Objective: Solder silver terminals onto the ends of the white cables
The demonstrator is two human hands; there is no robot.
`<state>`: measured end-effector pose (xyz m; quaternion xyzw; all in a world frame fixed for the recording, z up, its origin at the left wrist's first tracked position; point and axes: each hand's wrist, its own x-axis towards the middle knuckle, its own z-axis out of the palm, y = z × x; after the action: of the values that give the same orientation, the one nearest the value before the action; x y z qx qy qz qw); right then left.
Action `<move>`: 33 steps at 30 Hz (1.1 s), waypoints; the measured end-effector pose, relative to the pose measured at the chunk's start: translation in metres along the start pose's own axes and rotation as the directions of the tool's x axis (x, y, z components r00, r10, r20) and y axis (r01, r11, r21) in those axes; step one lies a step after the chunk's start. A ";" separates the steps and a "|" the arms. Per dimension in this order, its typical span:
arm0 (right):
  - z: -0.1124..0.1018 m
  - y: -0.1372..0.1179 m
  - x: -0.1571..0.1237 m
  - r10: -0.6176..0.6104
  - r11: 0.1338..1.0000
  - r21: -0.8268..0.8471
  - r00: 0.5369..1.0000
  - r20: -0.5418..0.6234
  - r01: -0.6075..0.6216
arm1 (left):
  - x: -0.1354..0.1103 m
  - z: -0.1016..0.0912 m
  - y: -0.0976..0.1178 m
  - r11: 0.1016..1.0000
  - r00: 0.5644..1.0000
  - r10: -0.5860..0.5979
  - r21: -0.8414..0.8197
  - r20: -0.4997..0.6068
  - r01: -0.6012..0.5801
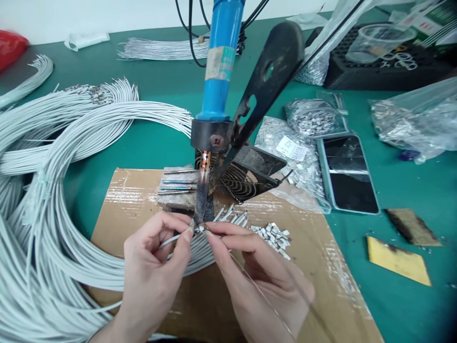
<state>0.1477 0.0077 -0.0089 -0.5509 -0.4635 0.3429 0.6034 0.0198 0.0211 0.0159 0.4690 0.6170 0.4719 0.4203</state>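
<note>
We've got the left hand (153,274) pinching the white cable (169,240) just left of the soldering iron (219,95)'s tip, long axis slanting up-right toward it. Right hand (266,278), just right of the tip, grips thin wire (262,291); both about equally near.

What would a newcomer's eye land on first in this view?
Probably the bright blue soldering iron, clamped tip-down at the upper middle. Right below its tip, the left hand pinches a white cable and the right hand holds a thin wire, fingertips close together above the brown cardboard. Next would be the big coils of white cables filling the left side.
</note>
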 end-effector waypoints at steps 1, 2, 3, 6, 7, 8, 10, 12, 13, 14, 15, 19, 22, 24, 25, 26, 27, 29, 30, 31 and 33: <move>0.000 0.000 0.000 -0.002 1.000 -0.007 1.000 -0.003 0.002 | 0.000 0.000 0.000 1.000 1.000 -0.007 -0.008 -0.015 0.007; 0.000 0.000 0.000 -0.007 1.000 -0.013 1.000 -0.008 0.007 | 0.000 0.002 0.001 1.000 0.999 -0.019 -0.024 -0.044 0.017; 0.001 -0.001 0.000 -0.016 1.000 -0.019 1.000 -0.010 0.016 | -0.001 0.003 0.001 0.999 0.997 -0.031 -0.044 -0.072 0.028; 0.000 -0.001 -0.001 -0.055 0.997 -0.048 0.998 -0.014 0.054 | -0.002 0.006 0.001 0.997 0.992 -0.037 -0.067 -0.122 0.029; 0.000 -0.001 -0.001 -0.064 0.996 -0.059 0.998 -0.011 0.063 | -0.003 0.005 0.001 0.999 0.995 -0.023 -0.050 -0.102 0.018; 0.000 -0.001 -0.001 -0.071 0.995 -0.070 0.997 -0.008 0.070 | -0.003 0.004 0.000 1.000 0.997 -0.007 -0.027 -0.072 0.005; 0.000 -0.002 -0.001 -0.080 0.993 -0.085 0.997 -0.007 0.079 | -0.002 0.002 -0.001 1.000 0.999 0.015 0.004 -0.035 -0.015; 0.001 -0.002 -0.001 -0.085 0.992 -0.090 0.996 -0.010 0.084 | -0.001 -0.001 -0.003 1.000 0.999 0.016 0.001 -0.045 -0.016; 0.001 -0.002 -0.001 -0.084 0.992 -0.092 0.996 -0.012 0.082 | 0.000 -0.001 -0.004 1.000 0.998 0.012 -0.002 -0.054 -0.012; 0.002 -0.002 0.000 -0.080 0.992 -0.095 0.997 -0.012 0.079 | 0.000 -0.002 -0.004 1.000 0.999 0.012 0.001 -0.049 -0.012; 0.002 -0.002 0.000 -0.074 0.993 -0.096 0.997 -0.012 0.073 | 0.001 -0.002 -0.005 1.000 0.999 0.015 0.011 -0.032 -0.015; 0.003 -0.001 -0.001 -0.046 0.996 -0.078 0.999 -0.019 0.044 | 0.003 -0.003 -0.005 0.998 0.999 0.029 0.047 0.027 -0.030; 0.003 0.001 -0.002 -0.030 0.998 -0.054 0.999 -0.016 0.029 | 0.002 -0.005 -0.005 0.998 0.999 0.020 0.053 0.033 -0.022; 0.002 0.001 -0.002 -0.025 0.999 -0.046 1.000 -0.011 0.024 | 0.001 -0.006 -0.005 0.998 0.999 0.015 0.052 0.036 -0.017; 0.002 0.002 -0.002 -0.024 0.999 -0.042 1.000 -0.010 0.024 | 0.001 -0.006 -0.006 0.999 0.999 0.010 0.051 0.039 -0.012; 0.002 0.002 -0.002 -0.025 0.999 -0.039 1.000 -0.008 0.024 | 0.001 -0.007 -0.006 0.999 0.999 0.008 0.047 0.034 -0.009; 0.002 0.002 -0.003 -0.025 0.999 -0.036 1.000 -0.006 0.025 | 0.001 -0.007 -0.006 0.999 0.999 0.007 0.043 0.033 -0.008; 0.001 0.003 -0.003 -0.021 0.999 -0.034 1.000 -0.001 0.021 | 0.001 -0.007 -0.006 0.999 1.000 0.005 0.039 0.029 -0.006; 0.001 0.003 -0.003 -0.017 0.999 -0.033 1.000 0.002 0.017 | 0.001 -0.006 -0.006 0.999 1.000 0.008 0.036 0.028 -0.009; 0.001 0.003 -0.003 -0.011 0.999 -0.034 1.000 0.004 0.011 | 0.001 -0.006 -0.007 0.999 1.000 0.010 0.033 0.029 -0.011; 0.001 0.002 -0.002 -0.007 0.999 -0.037 1.000 0.005 0.007 | 0.001 -0.005 -0.007 1.000 0.999 0.010 0.023 0.030 -0.011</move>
<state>0.1459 0.0065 -0.0118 -0.5597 -0.4731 0.3333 0.5931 0.0134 0.0208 0.0103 0.4842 0.6137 0.4598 0.4213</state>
